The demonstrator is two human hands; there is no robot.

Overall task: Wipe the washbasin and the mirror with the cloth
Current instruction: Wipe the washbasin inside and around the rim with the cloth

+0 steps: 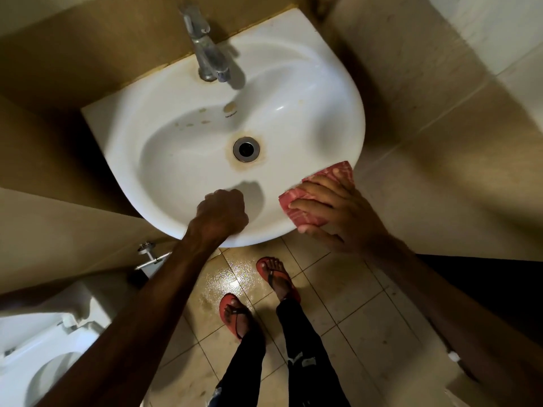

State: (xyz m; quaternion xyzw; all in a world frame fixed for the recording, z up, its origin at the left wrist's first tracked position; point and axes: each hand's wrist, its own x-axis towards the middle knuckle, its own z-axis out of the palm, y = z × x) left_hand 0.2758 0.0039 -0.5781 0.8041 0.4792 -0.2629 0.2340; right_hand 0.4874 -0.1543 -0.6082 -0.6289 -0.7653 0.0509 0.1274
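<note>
1. Small dark lettering is showing on the washbasin near the tap, too blurred to read.
2. The red-and-white cloth is lying along the basin's near-right rim, the right hand pressing flat, fingers spread.
3. The left hand is gripping the near rim, curled closed.
4. The toilet is being cut off at the left.

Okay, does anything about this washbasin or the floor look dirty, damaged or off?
Yes. The white ceramic washbasin has a brown, rust-like ring around the metal drain, plus yellowish spots on the bowl wall below the chrome tap. The beige tiled floor shines as if wet beneath the basin. Nothing looks broken or spilled otherwise.
</note>
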